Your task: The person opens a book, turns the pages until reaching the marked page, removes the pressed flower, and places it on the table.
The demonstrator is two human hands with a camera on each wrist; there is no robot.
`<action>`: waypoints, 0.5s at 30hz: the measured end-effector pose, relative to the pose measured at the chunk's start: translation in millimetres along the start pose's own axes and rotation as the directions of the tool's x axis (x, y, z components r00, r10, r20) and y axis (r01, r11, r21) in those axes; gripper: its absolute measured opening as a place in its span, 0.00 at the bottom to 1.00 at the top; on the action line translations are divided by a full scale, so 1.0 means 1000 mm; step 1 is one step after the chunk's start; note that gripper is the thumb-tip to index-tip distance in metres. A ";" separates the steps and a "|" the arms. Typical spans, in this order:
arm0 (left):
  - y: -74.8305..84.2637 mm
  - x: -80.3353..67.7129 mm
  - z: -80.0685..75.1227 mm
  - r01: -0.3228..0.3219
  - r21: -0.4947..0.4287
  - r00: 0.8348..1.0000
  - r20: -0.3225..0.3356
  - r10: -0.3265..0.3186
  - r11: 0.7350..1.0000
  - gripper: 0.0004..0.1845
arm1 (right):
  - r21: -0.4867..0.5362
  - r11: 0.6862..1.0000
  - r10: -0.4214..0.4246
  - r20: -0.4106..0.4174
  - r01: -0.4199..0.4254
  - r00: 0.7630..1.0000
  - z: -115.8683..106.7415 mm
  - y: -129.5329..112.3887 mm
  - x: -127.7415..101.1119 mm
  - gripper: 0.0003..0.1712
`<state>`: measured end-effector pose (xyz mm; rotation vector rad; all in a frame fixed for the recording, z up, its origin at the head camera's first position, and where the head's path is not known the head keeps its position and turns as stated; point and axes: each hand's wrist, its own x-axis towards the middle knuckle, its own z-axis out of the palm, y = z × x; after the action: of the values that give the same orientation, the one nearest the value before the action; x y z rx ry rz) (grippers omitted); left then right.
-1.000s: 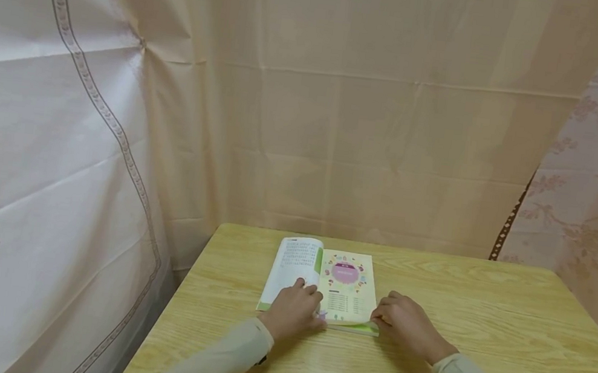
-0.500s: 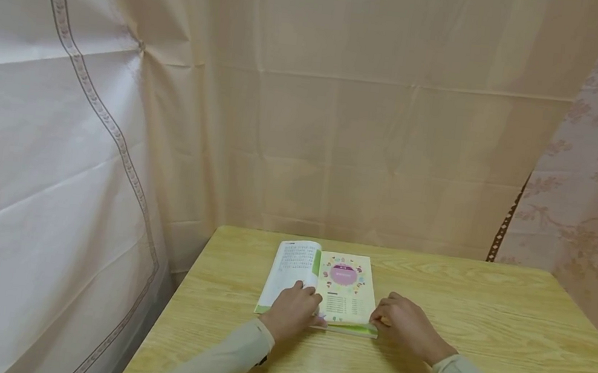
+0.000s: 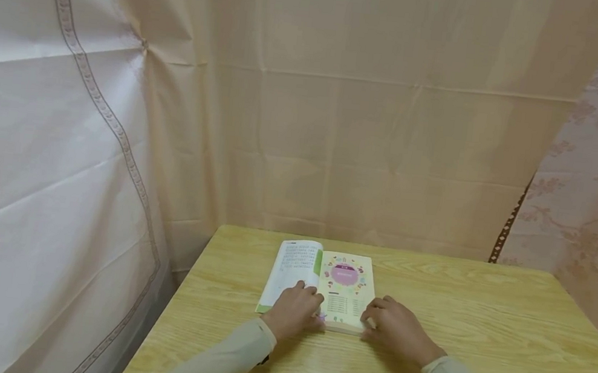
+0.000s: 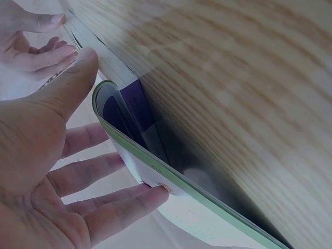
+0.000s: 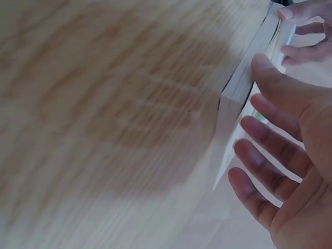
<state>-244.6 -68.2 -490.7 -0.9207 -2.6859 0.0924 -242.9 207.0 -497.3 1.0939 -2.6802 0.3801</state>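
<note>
Around the table [image 3: 481, 327] hung big cloths: a plain beige one behind it, a flowered one to its right, and a white one [image 3: 34, 152] to its left, printed with what I read as "SEASON" after a cut-off word. On the table's far-left part lay the book [image 3: 321, 283], open flat. I judged it stayed open because both hands weighed on its near edge. My left hand [image 3: 294, 310] rested on the left page, which carried dense print too small for me to read, fingers straight and relaxed, gripping nothing. My right hand [image 3: 396, 327] lay at the book's near right corner, fingers loosely extended against the page edges; the right-wrist view showed the hand [image 5: 290, 171] spread beside the page block, clasping nothing. The right page bore a pink roundel and an unreadable list.
</note>
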 end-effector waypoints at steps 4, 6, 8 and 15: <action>0.001 0.001 -0.001 0.000 -0.001 1.000 0.009 0.000 1.000 0.25 | 0.019 1.000 -0.009 -0.001 0.009 1.000 0.000 0.001 0.002 0.10; 0.002 0.001 -0.002 0.000 0.001 1.000 0.010 0.000 1.000 0.26 | 0.035 0.999 -0.003 0.008 0.003 1.000 -0.002 0.002 0.003 0.09; 0.002 0.001 -0.003 0.002 0.003 1.000 0.013 -0.002 1.000 0.26 | 0.047 0.999 0.011 0.015 -0.012 1.000 -0.003 0.003 0.003 0.08; 0.002 0.002 -0.004 0.001 0.015 0.999 0.050 -0.001 1.000 0.24 | 0.048 0.999 0.020 0.023 -0.021 1.000 -0.007 0.006 0.002 0.08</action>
<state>-244.1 -65.6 -486.3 -0.9245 -2.7278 0.1374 -247.4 211.9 -491.3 1.0915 -2.7169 0.4408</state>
